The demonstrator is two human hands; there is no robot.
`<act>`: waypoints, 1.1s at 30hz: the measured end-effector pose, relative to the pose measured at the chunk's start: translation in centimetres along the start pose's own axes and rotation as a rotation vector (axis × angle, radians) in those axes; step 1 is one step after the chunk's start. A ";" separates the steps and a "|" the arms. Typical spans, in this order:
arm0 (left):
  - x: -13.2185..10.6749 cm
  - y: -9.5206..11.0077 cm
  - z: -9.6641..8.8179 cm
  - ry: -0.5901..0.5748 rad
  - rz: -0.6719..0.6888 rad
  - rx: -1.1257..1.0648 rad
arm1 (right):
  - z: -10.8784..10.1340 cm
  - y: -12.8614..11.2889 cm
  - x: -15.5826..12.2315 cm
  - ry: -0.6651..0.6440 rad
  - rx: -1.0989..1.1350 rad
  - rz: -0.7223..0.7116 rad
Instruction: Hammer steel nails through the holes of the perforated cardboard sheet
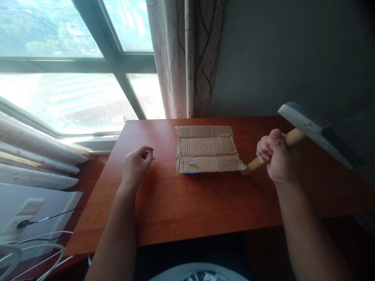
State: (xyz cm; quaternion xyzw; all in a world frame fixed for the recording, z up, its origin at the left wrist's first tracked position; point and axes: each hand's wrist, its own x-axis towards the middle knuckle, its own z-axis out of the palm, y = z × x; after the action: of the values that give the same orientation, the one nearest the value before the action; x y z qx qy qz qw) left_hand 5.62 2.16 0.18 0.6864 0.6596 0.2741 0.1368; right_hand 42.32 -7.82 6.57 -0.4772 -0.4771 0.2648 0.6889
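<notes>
My right hand (277, 158) is wrapped round the wooden handle of a hammer (315, 123), its metal head raised above the right side of the table. To the left, my left hand (137, 164) hovers over the tabletop in a pinch. A tiny dark tip, perhaps a nail, shows at its fingertips. Between the hands lies a creased piece of cardboard (206, 146) dotted with rows of small holes. Several small metal nails (192, 163) stand in its near left part. Something blue (191, 174) peeks out beneath its near edge.
The reddish-brown wooden table (205, 210) stands against a grey wall (278, 58). At the left are a window (73, 93) and a power socket (14, 226) with cables. A patterned curtain (187, 58) hangs behind the table. A round white-rimmed object (175, 271) is at the bottom.
</notes>
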 end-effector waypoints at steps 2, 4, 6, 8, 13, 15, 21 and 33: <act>-0.5 -0.2 -0.5 -0.049 0.029 0.198 | -0.1 -0.2 -0.2 -0.009 0.047 0.018; -1.1 -0.2 -0.9 -0.077 0.056 0.370 | -0.1 -0.3 -0.3 -0.006 0.080 0.013; -1.6 0.0 -1.2 -0.080 0.066 0.485 | 0.0 -0.3 -0.4 -0.008 0.086 0.009; -1.9 0.3 -1.4 -0.093 0.073 0.537 | 0.1 -0.2 -0.4 -0.004 0.080 0.013; -2.2 0.6 -1.3 -0.125 0.091 0.575 | 0.3 -0.2 -0.4 0.008 0.053 0.026; -2.2 0.7 -1.1 -0.126 0.096 0.584 | 0.4 -0.2 -0.4 0.007 0.050 0.031; -2.3 0.5 -0.8 -0.134 0.078 0.615 | 0.5 -0.2 -0.5 0.019 0.025 0.024; -2.3 0.4 -0.4 -0.151 0.066 0.620 | 0.7 -0.3 -0.7 0.002 0.029 0.015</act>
State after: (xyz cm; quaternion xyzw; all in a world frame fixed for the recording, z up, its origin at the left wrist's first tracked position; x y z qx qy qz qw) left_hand 5.74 -0.22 0.24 0.7349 0.6770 0.0128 -0.0392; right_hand 41.40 -8.24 6.61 -0.4711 -0.4689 0.2766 0.6941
